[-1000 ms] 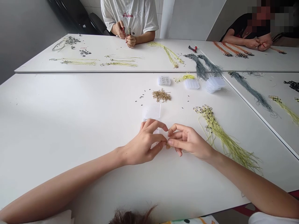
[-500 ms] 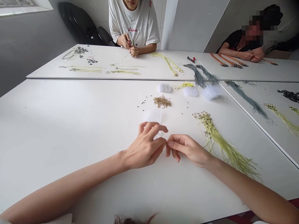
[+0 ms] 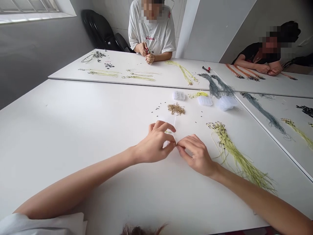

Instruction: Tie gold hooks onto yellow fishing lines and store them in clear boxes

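My left hand and my right hand meet above the white table, their fingertips pinched together on a tiny thin item, mostly hidden by my fingers. Just beyond my left hand lies a transparent plastic sheet or lid, partly covered by my fingers. Farther ahead is a small pile of gold-coloured hooks, with scattered tiny black pieces to its left. A bundle of yellow-green cords with dark ends lies to the right of my right hand.
Several clear plastic boxes stand beyond the hooks. Grey-green cord bundles lie at the join of the tables. A person works across the table, and another person sits at the right, with orange cords before them.
The whole scene has shifted right and tilted as my head moved. My right hand now arches higher over the pinch, while my fingertips stay together.
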Demonstrator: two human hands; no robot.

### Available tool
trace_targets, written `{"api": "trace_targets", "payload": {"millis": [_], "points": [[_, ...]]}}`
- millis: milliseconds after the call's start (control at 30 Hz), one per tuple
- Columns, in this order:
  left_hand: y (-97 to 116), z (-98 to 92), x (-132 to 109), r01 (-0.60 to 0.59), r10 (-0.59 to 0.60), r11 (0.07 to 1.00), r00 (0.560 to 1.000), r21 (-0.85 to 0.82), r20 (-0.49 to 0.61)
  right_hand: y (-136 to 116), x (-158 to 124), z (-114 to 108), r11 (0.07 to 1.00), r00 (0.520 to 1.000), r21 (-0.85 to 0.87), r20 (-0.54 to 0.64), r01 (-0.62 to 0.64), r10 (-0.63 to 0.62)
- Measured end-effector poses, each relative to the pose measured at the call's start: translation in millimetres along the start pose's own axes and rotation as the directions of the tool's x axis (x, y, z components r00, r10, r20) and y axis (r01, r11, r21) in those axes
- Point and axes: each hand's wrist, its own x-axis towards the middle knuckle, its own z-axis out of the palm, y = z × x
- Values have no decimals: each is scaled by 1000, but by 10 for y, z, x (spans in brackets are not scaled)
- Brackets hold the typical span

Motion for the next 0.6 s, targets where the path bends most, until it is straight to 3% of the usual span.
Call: {"api": "trace_targets", "payload": {"millis": [300, 600], "points": [[-206, -249, 56, 81, -81, 997, 996, -3, 43, 25, 353, 25, 999, 998, 0, 36, 43, -43], [-317, -280, 93, 80, -79, 997, 993, -1, 88, 72, 357, 158, 1000, 1000, 28, 17, 9, -10]]}}
